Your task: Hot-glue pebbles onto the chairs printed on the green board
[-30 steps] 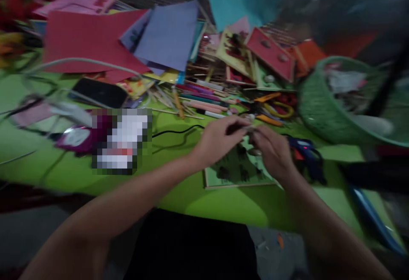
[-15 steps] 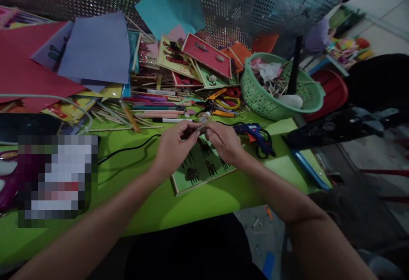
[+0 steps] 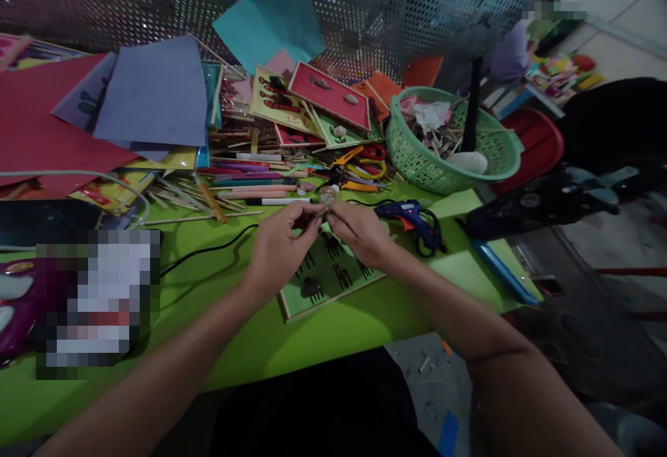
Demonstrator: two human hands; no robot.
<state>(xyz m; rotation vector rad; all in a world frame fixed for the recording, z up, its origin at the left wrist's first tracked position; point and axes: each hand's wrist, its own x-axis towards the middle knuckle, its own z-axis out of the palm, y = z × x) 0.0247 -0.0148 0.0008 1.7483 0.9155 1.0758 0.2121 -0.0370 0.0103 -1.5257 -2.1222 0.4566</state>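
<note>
The green card (image 3: 329, 290) lies by the tabletop's (image 3: 250, 346) front edge. Over its far side, left hand (image 3: 276, 245) and right hand (image 3: 365, 231) pinch a small piece (image 3: 324, 213), apparently handling it; moving it calls for steady fingertips. Glue gun (image 3: 410, 216) rightward.

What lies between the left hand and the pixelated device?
A black cable crosses the green table between the left hand and pixelated device, in the head view.

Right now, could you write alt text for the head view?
The bare left hand and right hand pinch something small over a green card with black drawings, near a blue plastic glue gun and green plastic basket.
</note>
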